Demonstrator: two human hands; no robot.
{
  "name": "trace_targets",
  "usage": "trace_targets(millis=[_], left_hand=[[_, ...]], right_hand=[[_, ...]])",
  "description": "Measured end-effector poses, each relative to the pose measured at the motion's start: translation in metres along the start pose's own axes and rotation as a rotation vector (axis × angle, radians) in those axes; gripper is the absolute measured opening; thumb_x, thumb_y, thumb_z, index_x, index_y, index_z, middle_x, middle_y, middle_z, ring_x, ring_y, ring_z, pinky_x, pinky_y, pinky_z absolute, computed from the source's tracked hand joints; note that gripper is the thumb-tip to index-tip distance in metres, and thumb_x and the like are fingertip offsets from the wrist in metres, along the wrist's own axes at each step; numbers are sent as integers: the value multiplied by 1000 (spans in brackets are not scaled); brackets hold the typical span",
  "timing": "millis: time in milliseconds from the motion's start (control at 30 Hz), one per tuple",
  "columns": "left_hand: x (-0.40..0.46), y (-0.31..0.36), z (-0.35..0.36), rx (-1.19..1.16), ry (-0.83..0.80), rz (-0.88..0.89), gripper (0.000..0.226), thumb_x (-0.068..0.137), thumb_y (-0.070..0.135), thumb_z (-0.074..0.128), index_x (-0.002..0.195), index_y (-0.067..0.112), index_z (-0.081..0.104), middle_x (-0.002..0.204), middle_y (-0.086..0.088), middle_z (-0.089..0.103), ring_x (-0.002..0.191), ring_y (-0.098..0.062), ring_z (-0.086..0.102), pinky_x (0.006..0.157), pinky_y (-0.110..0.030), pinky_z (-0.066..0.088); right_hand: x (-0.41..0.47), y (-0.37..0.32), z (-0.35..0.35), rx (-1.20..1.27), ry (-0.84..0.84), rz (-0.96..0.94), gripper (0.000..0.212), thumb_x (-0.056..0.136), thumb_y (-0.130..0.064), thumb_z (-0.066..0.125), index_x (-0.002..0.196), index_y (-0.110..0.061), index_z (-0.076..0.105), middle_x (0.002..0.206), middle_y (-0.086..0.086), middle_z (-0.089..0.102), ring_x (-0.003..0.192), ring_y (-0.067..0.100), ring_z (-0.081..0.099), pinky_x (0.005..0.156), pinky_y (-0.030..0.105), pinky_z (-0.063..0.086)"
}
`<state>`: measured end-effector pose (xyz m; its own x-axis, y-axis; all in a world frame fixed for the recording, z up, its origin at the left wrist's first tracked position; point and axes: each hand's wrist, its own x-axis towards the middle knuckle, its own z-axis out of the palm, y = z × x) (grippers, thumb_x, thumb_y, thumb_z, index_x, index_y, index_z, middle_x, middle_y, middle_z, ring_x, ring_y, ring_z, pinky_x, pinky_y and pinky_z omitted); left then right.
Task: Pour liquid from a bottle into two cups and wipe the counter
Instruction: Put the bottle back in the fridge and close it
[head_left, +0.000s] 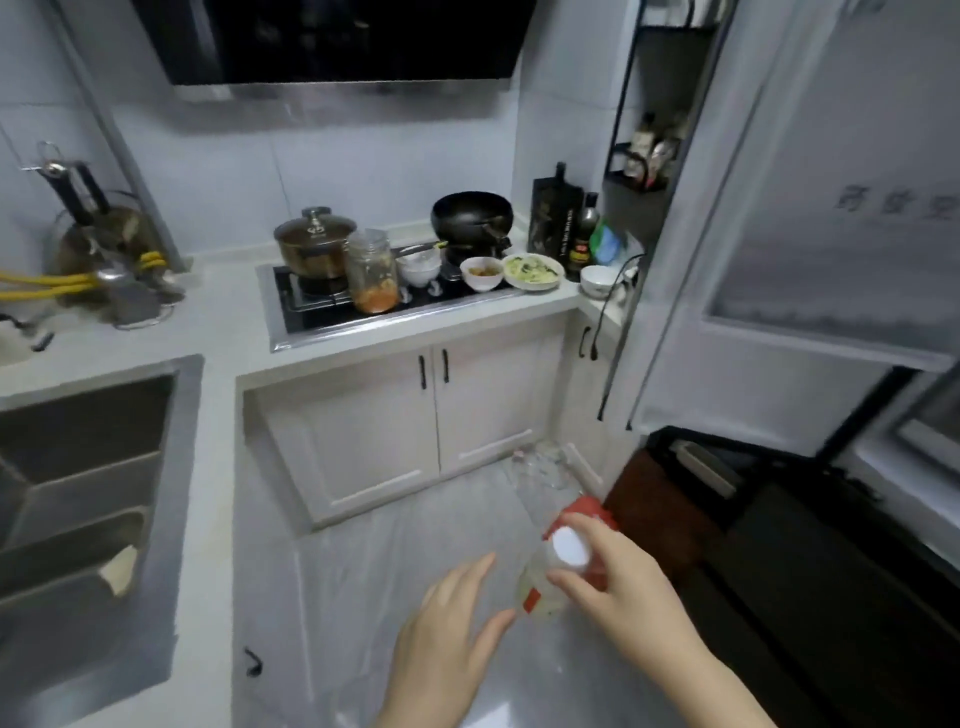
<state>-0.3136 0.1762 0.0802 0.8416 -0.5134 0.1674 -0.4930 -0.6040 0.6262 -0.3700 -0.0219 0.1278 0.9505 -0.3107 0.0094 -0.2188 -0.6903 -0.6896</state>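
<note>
Sink (88, 441), far left: basin holds a pale item, unidentified. Hob (384, 306), centre rear: a lidded pot (314, 244) and a jar (371, 275) with orange residue at its base. Left hand (441, 639): fingers straight and apart, holding nothing, just left of the bottle (558, 566). The bottle hangs over the floor, long axis running away from the camera, white cap nearest. Right hand (618, 582): fingers clamped around the cap end. Bottle's contents appear low. Cups: not identified.
</note>
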Motion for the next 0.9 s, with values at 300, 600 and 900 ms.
trace_targets(millis=[300, 600, 900], left_hand=[[45, 117, 70, -47, -180, 378, 53, 89, 50, 53, 137, 43, 31, 139, 20, 42, 128, 1, 39, 103, -6, 19], [97, 250, 114, -60, -85, 741, 53, 90, 50, 48, 140, 34, 40, 139, 11, 47, 128, -4, 41, 106, -21, 32], [180, 378, 102, 67, 340, 1062, 59, 79, 34, 71, 133, 19, 52, 144, -12, 46, 137, -33, 37, 109, -58, 30]], right_hand=[[-74, 86, -93, 108, 358, 351, 57, 79, -43, 68, 130, -37, 45, 124, -18, 54, 112, 2, 52, 97, 31, 47], [-124, 140, -161, 111, 592, 490, 60, 78, -46, 67, 131, -43, 40, 120, -27, 45, 116, 1, 48, 100, 32, 45], [-123, 150, -223, 150, 733, 482, 50, 71, -44, 73, 113, -48, 46, 115, -21, 52, 111, 5, 52, 97, 30, 45]])
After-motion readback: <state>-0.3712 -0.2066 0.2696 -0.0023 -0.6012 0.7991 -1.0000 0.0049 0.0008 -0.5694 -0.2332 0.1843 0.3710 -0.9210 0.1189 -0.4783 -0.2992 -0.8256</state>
